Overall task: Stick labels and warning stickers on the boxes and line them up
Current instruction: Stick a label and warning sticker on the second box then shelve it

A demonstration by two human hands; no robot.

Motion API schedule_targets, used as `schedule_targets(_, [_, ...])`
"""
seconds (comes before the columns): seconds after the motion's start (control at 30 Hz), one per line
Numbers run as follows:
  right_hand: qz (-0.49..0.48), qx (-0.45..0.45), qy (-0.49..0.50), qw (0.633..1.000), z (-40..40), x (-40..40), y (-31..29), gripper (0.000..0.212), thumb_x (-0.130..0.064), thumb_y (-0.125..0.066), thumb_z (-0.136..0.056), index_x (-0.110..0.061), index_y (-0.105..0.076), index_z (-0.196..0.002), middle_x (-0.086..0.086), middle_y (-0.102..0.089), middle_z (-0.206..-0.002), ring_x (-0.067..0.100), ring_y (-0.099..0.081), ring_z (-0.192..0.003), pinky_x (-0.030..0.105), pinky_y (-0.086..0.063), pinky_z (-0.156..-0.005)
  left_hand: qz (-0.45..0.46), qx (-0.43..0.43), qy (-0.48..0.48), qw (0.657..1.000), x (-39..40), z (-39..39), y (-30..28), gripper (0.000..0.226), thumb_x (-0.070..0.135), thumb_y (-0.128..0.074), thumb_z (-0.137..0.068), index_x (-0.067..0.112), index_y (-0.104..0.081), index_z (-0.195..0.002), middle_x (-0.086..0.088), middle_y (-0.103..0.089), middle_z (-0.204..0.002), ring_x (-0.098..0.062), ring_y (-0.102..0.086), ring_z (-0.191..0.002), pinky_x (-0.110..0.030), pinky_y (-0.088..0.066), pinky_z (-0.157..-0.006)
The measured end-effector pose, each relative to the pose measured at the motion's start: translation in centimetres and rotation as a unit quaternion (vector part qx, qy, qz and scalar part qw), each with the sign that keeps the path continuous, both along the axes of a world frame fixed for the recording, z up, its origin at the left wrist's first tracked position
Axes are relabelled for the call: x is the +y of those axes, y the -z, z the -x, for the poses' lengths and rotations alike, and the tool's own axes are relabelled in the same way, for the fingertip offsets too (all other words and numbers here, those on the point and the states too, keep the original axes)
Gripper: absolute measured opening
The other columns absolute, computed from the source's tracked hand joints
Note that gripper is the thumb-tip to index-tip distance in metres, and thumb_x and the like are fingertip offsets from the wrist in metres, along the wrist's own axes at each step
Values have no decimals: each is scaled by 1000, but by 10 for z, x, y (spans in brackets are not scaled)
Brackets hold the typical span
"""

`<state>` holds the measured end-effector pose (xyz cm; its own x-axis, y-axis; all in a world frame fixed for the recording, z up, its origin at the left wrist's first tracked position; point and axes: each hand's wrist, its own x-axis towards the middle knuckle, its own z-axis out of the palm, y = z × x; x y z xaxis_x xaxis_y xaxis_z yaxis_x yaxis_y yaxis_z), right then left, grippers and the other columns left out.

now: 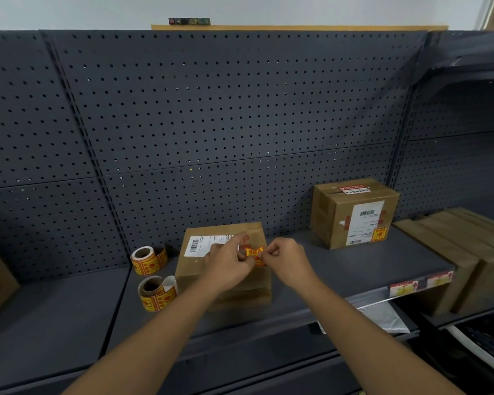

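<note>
Both hands pinch one yellow warning sticker (254,254): left hand (228,263) and right hand (287,259) hold it just above the near box (226,269), mid-shelf (354,266) near the front edge. Advised: peel cleanly, lay flat beside the white label (208,244), press outward.

Sticker rolls (150,276) left of box (226,260), on shelf (340,266)

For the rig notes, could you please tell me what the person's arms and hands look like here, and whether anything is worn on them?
Both forearms are bare as far as the bottom edge of the picture: no sleeves show. The left hand and right hand wear no gloves, and I can see no rings, watch, wristband or markings on them, though the image is soft. No cables or devices are attached.
</note>
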<state>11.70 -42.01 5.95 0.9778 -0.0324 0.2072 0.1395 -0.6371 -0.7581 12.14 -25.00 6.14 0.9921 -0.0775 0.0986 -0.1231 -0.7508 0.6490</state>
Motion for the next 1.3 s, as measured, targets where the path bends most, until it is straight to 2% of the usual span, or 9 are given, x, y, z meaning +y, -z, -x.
schedule_targets(0.23, [-1,0,8,1000,1,4,1,16,-23,-76,-89,-13,-70,-78,1,-72,-74,13,-69,-73,36,-60,-71,-58,2,18,998,2,3,-3,58,46,-54,-99,43,-37,-155,9,-66,-114,-25,-38,-133,-46,-40,-108])
schedule_targets(0.33, [10,1,10,1000,2,5,0,19,-24,-75,-89,-14,-68,-75,2,-71,-76,14,-68,-74,38,-60,-73,-56,12,16,998,2,2,0,55,46,-52,-102,45,-36,-154,5,-56,-140,-25,-32,-140,-45,-34,-113])
schedule_targets(0.5, [-14,69,35,997,1,0,1,38,-38,-78,-88,-9,-57,-101,2,-61,-89,11,-56,-72,26,-41,-54,-91,14,-7,996,0,4,-4,44,45,-50,-102,44,-47,-146,-5,-51,-136,-31,-38,-133,-46,-34,-112])
schedule_targets(0.6, [-66,136,6,988,-3,-6,2,33,-39,-71,-94,-10,-59,-101,3,-62,-79,14,-56,-65,27,-42,-55,-177,-62,17,982,2,3,-6,38,49,-46,-103,38,-56,-138,2,-61,-127,-26,-41,-128,-45,-34,-105])
schedule_targets(0.7, [-59,152,-20,986,-8,-4,2,25,-33,-58,-102,-10,-60,-92,4,-60,-75,18,-57,-66,32,-45,-62,-198,-105,32,974,8,1,1,37,57,-41,-103,39,-58,-131,4,-50,-126,-23,-39,-125,-43,-34,-105])
schedule_targets(0.83, [17,121,1,992,-16,6,3,36,-45,-53,-101,-17,-52,-79,2,-59,-74,21,-60,-68,34,-43,-60,-189,-71,52,978,11,-6,12,47,65,-25,-104,39,-47,-136,0,-36,-155,-31,-21,-151,-51,-12,-127])
schedule_targets(0.93, [38,93,2,995,-17,8,9,43,-51,-53,-101,-18,-44,-75,-1,-51,-70,17,-49,-64,33,-34,-56,-166,-30,67,983,12,-10,9,52,66,-22,-104,37,-37,-145,1,-25,-168,-27,-5,-159,-49,1,-129])
schedule_targets(1.1, [15,42,-7,999,-16,11,20,39,-33,-49,-107,-15,-44,-73,1,-50,-70,17,-47,-63,34,-34,-57,-213,34,78,973,12,-11,5,60,59,-12,-107,41,-5,-164,0,8,-173,-27,17,-158,-46,13,-127])
schedule_targets(1.3, [-22,107,-24,994,-23,3,9,32,-16,-45,-104,-11,-55,-74,4,-58,-69,17,-54,-58,29,-43,-53,-221,57,85,970,10,-14,3,56,55,-10,-109,42,-2,-163,0,14,-172,-28,22,-156,-48,17,-125])
